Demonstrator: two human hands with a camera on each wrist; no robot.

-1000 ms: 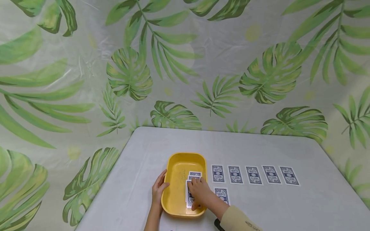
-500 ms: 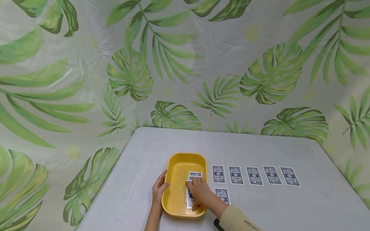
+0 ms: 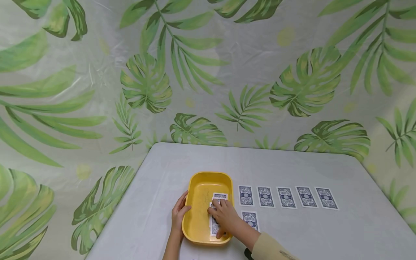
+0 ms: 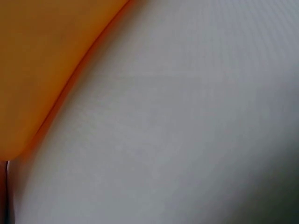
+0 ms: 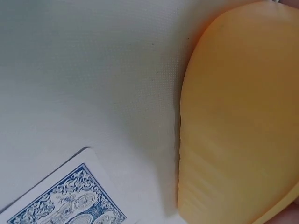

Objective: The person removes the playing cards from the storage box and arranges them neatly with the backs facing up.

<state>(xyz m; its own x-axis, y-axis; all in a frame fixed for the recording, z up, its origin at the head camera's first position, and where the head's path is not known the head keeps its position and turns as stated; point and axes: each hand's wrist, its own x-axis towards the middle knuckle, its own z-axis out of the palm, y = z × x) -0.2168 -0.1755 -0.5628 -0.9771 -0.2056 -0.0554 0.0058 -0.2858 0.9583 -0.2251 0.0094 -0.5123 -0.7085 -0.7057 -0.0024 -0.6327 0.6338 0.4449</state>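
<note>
My left hand (image 3: 178,215) grips the left wall of a yellow plastic tray (image 3: 191,231), its thumb hooked over the rim and the fingers outside. Inside the tray, along the right side, several blue-backed playing cards (image 3: 214,228) lie face down, overlapping lengthwise. My right hand (image 3: 226,217) reaches over the tray's right rim and holds the cards, bent fingers on their upper part and thumb by the near end. The palm hides part of the cards. The wrist views show the tray's outer wall (image 4: 46,60) on the left and another stretch of wall (image 5: 238,116) on the right.
Face-down cards (image 3: 286,198) form a row on the white table (image 3: 325,238) right of the tray. Below the row's left end lies another card (image 3: 249,219), partly behind the right forearm. A card (image 5: 70,200) also shows beside the tray in the right wrist view.
The right hand's fingertips have spread and shifted slightly left and down over the cards in the tray. The left hand and the tray stay in place.
</note>
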